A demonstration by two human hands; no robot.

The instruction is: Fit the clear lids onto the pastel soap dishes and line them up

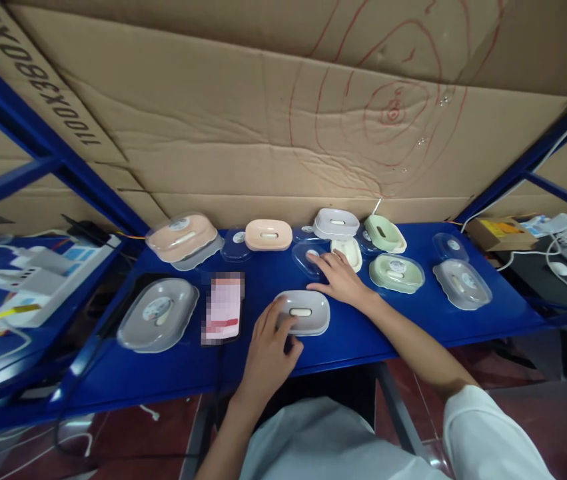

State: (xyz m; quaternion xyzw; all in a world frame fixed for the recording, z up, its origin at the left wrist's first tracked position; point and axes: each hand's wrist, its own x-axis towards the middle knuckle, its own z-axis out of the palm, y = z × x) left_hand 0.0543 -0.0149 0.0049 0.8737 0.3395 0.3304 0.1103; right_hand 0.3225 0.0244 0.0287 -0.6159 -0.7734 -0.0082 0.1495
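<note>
A grey oval soap dish with a pale bar in its central slot sits on the blue table near its front edge. My left hand rests against the dish's left side, fingers spread and curved over the rim. Farther back, my right hand stretches out with its fingers apart. Its fingertips are at the edge of a clear plastic lid lying on the table; whether they grip it is hard to see. Just behind that hand stands a cream dish, partly covered by my fingers.
Along the back are a peach dish, a grey dish and a green dish. Lidded dishes stand left and right, another green one nearer. A phone lies left of my left hand. Cardboard walls the back.
</note>
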